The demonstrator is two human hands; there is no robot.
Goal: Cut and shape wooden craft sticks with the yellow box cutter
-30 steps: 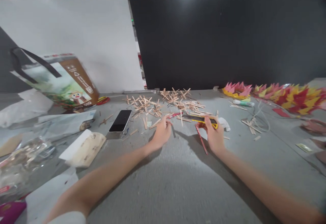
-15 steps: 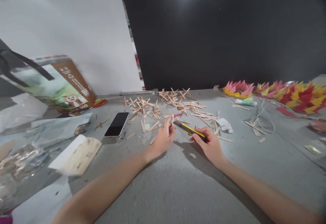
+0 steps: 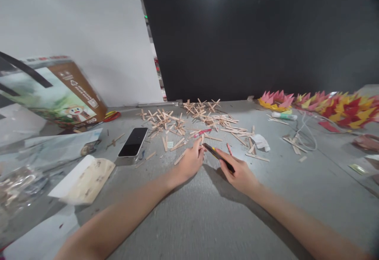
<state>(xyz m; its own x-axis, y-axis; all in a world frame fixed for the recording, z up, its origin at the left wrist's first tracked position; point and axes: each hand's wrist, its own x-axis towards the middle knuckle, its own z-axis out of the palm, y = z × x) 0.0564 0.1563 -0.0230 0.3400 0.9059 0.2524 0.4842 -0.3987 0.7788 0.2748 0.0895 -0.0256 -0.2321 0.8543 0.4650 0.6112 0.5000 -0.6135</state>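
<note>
Crossed sticks (image 3: 164, 122) heap beyond the left hand (image 3: 190, 162), seemingly joined; loose sticks (image 3: 237, 130) beyond the right hand (image 3: 240, 174) lie uncrossed. Right fingers wrap a utility knife (image 3: 214, 153); left fingertips pinch a short stick (image 3: 202, 139) at its tip, apparently unfinished.

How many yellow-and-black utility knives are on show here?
1: the utility knife is in the right hand, its front end close to the left hand. Any others could be hidden in the clutter.
</note>
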